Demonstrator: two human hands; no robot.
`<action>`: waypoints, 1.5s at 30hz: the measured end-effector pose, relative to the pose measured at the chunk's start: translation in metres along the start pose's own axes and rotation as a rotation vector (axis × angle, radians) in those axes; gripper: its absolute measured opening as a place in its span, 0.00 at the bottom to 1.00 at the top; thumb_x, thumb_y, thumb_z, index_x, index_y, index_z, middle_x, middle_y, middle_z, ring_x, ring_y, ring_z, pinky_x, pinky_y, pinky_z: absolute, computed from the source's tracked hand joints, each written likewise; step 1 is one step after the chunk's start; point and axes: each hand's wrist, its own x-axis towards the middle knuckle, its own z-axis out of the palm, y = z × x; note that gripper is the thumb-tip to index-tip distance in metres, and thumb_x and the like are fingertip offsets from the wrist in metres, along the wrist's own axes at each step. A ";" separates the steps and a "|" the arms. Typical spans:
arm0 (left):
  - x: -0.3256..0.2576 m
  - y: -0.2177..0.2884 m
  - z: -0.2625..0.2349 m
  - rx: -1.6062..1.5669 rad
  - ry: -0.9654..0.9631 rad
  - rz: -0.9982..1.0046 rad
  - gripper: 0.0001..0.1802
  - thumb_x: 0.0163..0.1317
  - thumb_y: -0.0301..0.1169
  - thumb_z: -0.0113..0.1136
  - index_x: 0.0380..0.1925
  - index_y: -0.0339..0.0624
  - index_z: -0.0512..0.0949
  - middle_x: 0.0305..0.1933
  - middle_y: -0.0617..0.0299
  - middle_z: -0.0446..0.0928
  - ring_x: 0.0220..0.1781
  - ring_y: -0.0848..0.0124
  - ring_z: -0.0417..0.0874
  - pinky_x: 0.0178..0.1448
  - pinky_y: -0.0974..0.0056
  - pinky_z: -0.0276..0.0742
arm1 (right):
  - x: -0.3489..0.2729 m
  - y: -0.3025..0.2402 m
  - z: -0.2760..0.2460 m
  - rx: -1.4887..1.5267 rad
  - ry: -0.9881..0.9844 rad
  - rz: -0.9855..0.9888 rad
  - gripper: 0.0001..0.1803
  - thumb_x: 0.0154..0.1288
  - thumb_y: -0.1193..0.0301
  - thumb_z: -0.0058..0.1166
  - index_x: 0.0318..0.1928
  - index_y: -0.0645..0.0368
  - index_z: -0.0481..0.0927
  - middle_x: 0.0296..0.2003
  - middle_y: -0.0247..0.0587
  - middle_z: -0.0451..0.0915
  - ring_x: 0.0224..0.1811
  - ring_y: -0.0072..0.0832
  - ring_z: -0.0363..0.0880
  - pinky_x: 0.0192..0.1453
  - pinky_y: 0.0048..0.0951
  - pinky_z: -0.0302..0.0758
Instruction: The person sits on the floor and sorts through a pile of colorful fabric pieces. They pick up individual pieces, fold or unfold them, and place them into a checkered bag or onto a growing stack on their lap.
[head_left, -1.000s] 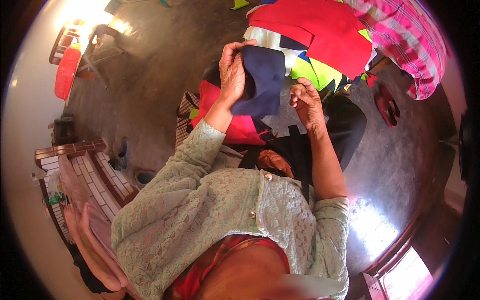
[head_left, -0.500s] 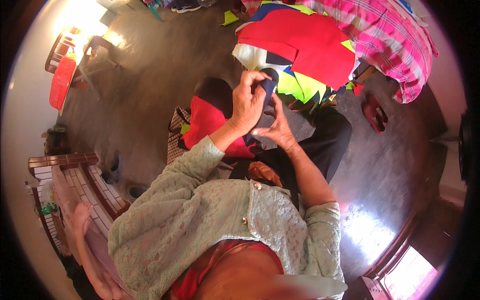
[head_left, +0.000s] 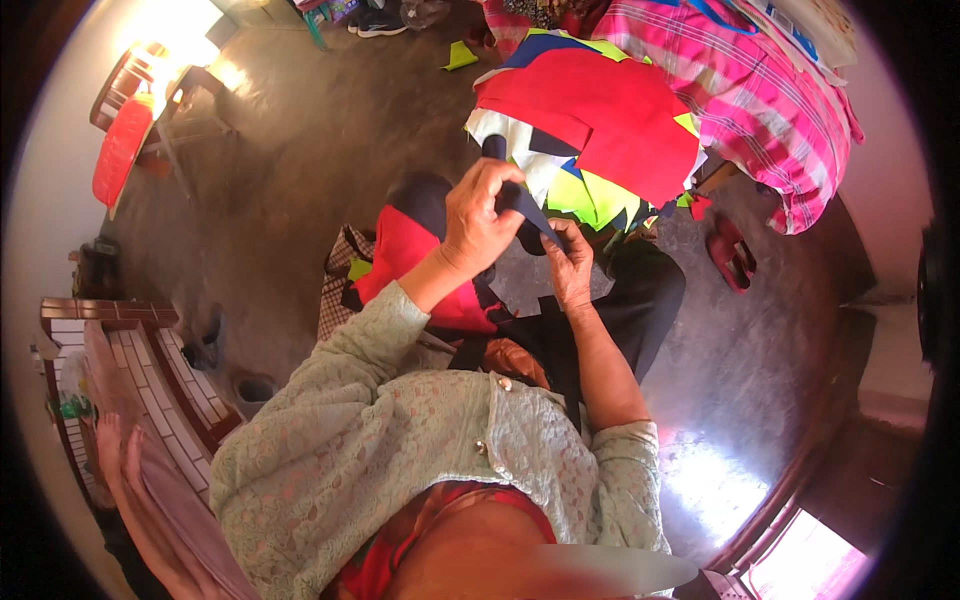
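Observation:
A strip of dark navy cloth (head_left: 532, 212) stretches between my two hands in front of my lap. My left hand (head_left: 478, 218) pinches its upper end, fingers curled inward. Lower and to the right, the fingers of my right hand (head_left: 571, 262) are closed on the other end. Beneath my left wrist, a red cloth piece (head_left: 400, 262) lies with dark cloth beside my lap. Just beyond my hands is a heap of cut cloth, with a large red piece (head_left: 625, 120) on top. Neon yellow pieces (head_left: 590, 197) and a white piece (head_left: 505, 130) stick out below it.
Pink plaid cloth (head_left: 740, 100) drapes behind the heap. A checked bag (head_left: 338, 290) stands by the red cloth at left. A dark red shoe (head_left: 730, 252) and a yellow scrap (head_left: 460, 56) lie on the floor. At lower left, another person's bare feet (head_left: 118, 455) rest on a pinkish cover.
My right hand has gone from spread fingers to a pinch on the navy cloth. My left hand has shifted slightly left and down, and the cloth now spans between both hands.

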 end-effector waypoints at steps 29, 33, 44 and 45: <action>0.276 -0.073 0.035 0.468 0.126 0.586 0.04 0.56 0.26 0.56 0.30 0.50 0.77 0.22 0.61 0.79 0.28 0.59 0.81 0.34 0.53 0.72 | 0.218 -0.253 -0.180 -1.265 0.492 -0.625 0.20 0.58 0.80 0.48 0.49 0.48 0.78 0.39 0.46 0.82 0.42 0.41 0.82 0.45 0.35 0.75; 0.289 -0.079 0.055 0.389 0.263 0.582 0.05 0.55 0.25 0.56 0.28 0.50 0.78 0.23 0.62 0.79 0.28 0.61 0.81 0.35 0.57 0.71 | 0.233 -0.241 -0.180 -1.412 0.523 -0.836 0.19 0.59 0.80 0.49 0.48 0.47 0.80 0.35 0.42 0.83 0.36 0.38 0.83 0.39 0.36 0.76; 0.191 -0.196 0.110 0.481 -0.385 0.168 0.12 0.54 0.21 0.52 0.33 0.52 0.79 0.29 0.57 0.80 0.32 0.56 0.78 0.41 0.55 0.72 | 0.178 -0.070 -0.190 -1.438 0.071 -0.411 0.29 0.55 0.82 0.43 0.59 0.47 0.72 0.41 0.48 0.81 0.40 0.45 0.81 0.42 0.42 0.78; 0.192 -0.196 0.108 0.462 -0.388 0.172 0.12 0.54 0.22 0.52 0.34 0.52 0.79 0.29 0.56 0.80 0.32 0.55 0.78 0.41 0.54 0.72 | 0.178 -0.070 -0.189 -1.425 0.069 -0.409 0.29 0.55 0.82 0.43 0.59 0.48 0.71 0.43 0.49 0.80 0.41 0.46 0.80 0.43 0.42 0.78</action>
